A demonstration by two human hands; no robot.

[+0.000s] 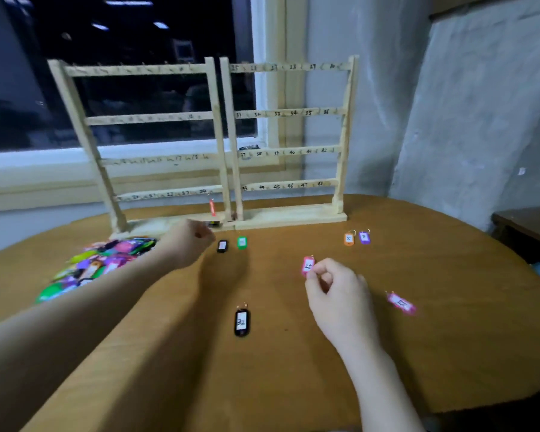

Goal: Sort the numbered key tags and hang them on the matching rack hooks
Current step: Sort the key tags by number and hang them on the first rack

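On the brown bench [449, 353], the right hand [337, 294] pinches a pink tag [308, 265] whose label seems to read 25, while the left hand [189, 244] reaches toward the rack base, its grip blurred so I cannot tell its state. A black tag [241, 322] marked 32 lies near, another pink tag [401, 303] farther right. The right rack [289, 141] reads 25–48, and a red tag [212, 207] hangs under 24 on the left rack [138, 135].

left hand [186, 244] — bare, no ring | right hand [337, 294] — bare | forearms unsleeved, no watch
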